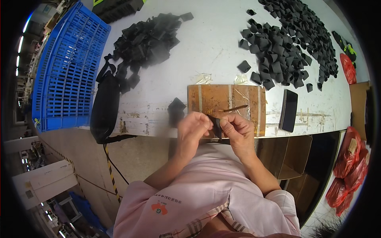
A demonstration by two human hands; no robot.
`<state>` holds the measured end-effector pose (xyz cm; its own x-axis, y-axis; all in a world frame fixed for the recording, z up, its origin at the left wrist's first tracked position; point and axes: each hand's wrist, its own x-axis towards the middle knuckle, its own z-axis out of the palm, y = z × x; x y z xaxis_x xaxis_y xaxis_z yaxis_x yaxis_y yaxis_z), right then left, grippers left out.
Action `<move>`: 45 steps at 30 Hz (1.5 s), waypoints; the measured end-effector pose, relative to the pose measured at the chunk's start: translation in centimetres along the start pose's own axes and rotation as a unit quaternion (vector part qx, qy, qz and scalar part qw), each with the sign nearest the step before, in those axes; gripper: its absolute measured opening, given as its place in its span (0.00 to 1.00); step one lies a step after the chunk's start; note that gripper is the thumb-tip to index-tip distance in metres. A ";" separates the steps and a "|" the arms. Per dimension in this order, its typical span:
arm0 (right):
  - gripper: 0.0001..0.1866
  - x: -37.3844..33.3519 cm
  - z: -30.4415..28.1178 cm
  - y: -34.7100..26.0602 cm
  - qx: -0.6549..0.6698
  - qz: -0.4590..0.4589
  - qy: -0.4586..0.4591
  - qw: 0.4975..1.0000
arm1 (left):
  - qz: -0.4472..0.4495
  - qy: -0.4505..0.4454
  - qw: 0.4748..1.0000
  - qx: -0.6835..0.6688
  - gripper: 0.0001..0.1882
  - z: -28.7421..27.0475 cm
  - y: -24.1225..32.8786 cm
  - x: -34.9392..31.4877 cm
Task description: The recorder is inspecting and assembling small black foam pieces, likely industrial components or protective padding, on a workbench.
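Note:
A small black piece (216, 127), perhaps fabric or foam, is held in front of my body at the table's near edge. My right hand (239, 129) pinches it between thumb and fingers. My left hand (194, 130) has its fingers curled and closed on the piece's left side. Just beyond my hands lies a brown board (214, 94) with tape strips across it. On the board rests a thin dark brown stick-like tool (237, 108). A few similar black pieces (176, 107) lie left of the board, close to my left hand.
A heap of flat black pieces (147, 43) lies far left, and many black tube-shaped loops (278, 51) far right. A black phone (289, 111) lies right of the board. A black pouch (106, 107) and blue crate (71, 75) stand left. Red bags (349, 158) are at the right.

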<state>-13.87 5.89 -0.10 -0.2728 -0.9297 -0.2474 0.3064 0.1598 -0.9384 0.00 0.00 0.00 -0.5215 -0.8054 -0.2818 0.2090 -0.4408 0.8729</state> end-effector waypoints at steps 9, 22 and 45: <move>0.04 -0.2 0.1 -0.2 -0.096 -0.072 0.030 0.992 | 0.060 0.018 0.989 0.135 0.09 1.7 -0.3 -0.4; 0.09 0.3 0.2 -0.2 0.060 0.023 -0.001 0.998 | 0.094 0.011 0.989 0.113 0.10 1.1 -0.5 -1.0; 0.11 0.7 0.8 0.0 -0.384 -0.381 0.022 0.841 | 0.174 0.130 0.924 0.315 0.06 1.2 -2.6 -0.7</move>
<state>-13.33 5.02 -0.09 -0.1614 -0.8489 0.5032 -0.6462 -0.2945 -0.7040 -1.21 2.19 -1.62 -0.2805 -0.9588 0.0455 -0.2382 0.1155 0.9643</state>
